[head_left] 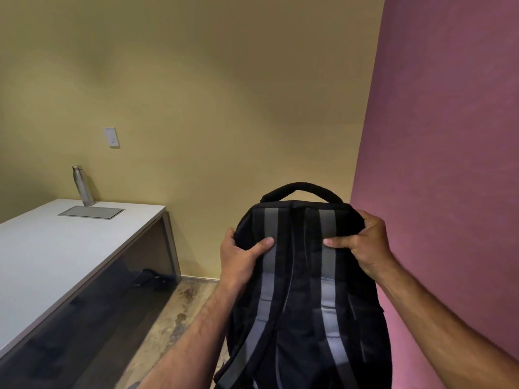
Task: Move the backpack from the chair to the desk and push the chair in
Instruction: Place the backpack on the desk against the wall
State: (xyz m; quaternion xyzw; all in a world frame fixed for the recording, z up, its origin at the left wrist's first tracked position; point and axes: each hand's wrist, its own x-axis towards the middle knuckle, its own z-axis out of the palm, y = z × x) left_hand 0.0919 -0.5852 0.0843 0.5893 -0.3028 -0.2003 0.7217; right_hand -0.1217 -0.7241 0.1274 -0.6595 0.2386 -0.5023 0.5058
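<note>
Backpack [303,276] lifted, lower centre-right of frame, straps facing viewer. Left hand [241,256] and right hand [362,242] clamp its top corners. White surface [56,248] at left, backpack not there yet. Chair out of view; push-in remains.

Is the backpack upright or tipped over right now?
Upright: backpack has its handle on top, straps hanging down, both hands, left and right, gripping its upper corners.

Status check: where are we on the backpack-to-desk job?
Done: the backpack is up off its support, no chair in view. In hand: left hand and right hand grip its upper corners, strap side facing the camera. Left: set it on the white desk, which lies to the left and holds a steel bottle at the far end, then push the chair in.
</note>
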